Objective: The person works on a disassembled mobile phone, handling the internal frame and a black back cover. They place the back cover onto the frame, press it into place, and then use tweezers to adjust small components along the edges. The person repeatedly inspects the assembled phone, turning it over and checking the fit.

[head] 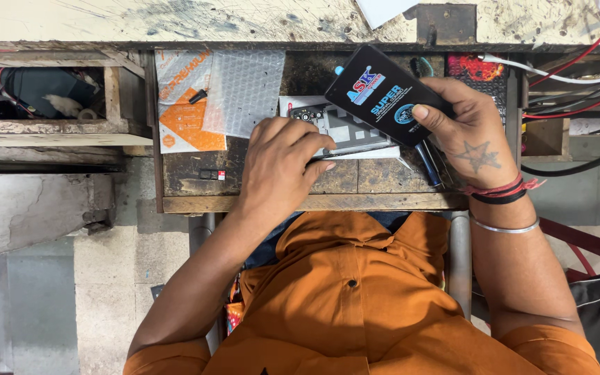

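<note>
My right hand [470,132] clamps the black screen panel [383,94] — left hand [282,163] pinches the opened phone [342,128]; I'd steady both, prying gently.

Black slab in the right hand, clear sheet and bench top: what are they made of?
Black slab: looks like glossy glass or plastic with a printed sticker; smooth, thin, held by the right hand.
Clear sheet: bubble wrap, by the dotted, translucent plastic texture.
Bench top: probably worn wood, matte, stained dark, with plank edges showing.
Left hand rests on an opened phone, apparently bare metal and plastic.
</note>
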The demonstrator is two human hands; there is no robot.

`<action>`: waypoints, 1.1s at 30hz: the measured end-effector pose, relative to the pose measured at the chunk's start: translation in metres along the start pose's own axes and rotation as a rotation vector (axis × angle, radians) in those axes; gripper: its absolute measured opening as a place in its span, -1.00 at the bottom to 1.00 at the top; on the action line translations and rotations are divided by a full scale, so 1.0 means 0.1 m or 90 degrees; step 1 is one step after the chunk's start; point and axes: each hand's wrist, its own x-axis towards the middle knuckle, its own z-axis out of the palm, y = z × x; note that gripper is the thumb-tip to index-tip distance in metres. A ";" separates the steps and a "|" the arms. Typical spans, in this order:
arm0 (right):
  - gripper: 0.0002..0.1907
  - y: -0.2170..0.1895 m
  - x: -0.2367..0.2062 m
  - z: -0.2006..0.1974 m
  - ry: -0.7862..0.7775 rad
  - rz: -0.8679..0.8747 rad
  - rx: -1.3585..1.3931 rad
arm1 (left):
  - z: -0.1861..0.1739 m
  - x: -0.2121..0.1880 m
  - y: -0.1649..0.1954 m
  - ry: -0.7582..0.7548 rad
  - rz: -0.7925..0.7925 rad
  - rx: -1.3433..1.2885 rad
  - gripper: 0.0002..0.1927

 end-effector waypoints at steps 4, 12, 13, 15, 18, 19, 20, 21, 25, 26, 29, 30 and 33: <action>-0.65 -0.03 -0.04 -0.07 0.020 -0.018 -0.014 | -0.08 0.02 -0.04 0.055 0.001 0.007 -0.72; -0.64 0.04 -0.18 -0.09 0.101 -0.020 -0.029 | 0.01 0.34 -0.19 0.077 0.071 0.096 -0.76; -0.64 0.05 -0.19 -0.09 0.113 -0.015 -0.032 | 0.04 0.40 -0.21 0.069 0.082 0.104 -0.76; -0.63 0.06 -0.21 -0.10 0.118 -0.018 -0.036 | 0.07 0.47 -0.24 0.046 0.088 0.118 -0.78; -0.64 0.07 -0.22 -0.11 0.120 -0.018 -0.035 | 0.11 0.54 -0.24 0.010 0.079 0.137 -0.84; -0.64 0.07 -0.22 -0.11 0.118 -0.017 -0.032 | 0.12 0.55 -0.24 0.006 0.079 0.148 -0.86; -0.64 0.08 -0.23 -0.11 0.120 -0.013 -0.032 | 0.13 0.56 -0.24 0.002 0.078 0.159 -0.88; -0.64 0.07 -0.23 -0.11 0.121 -0.010 -0.031 | 0.13 0.57 -0.23 0.004 0.085 0.163 -0.89; -0.64 0.07 -0.23 -0.11 0.125 0.005 0.001 | 0.12 0.61 -0.21 0.010 0.112 0.190 -0.94; -0.64 0.07 -0.23 -0.11 0.123 0.004 -0.003 | 0.12 0.62 -0.21 0.012 0.117 0.199 -0.93; -0.64 0.07 -0.24 -0.11 0.117 0.005 0.005 | 0.13 0.64 -0.19 0.001 0.120 0.223 -0.87; -0.64 0.07 -0.23 -0.11 0.116 0.010 0.020 | 0.13 0.64 -0.19 0.005 0.120 0.224 -0.87; -0.65 0.08 -0.23 -0.11 0.109 0.003 0.012 | 0.14 0.64 -0.17 0.011 0.121 0.225 -0.87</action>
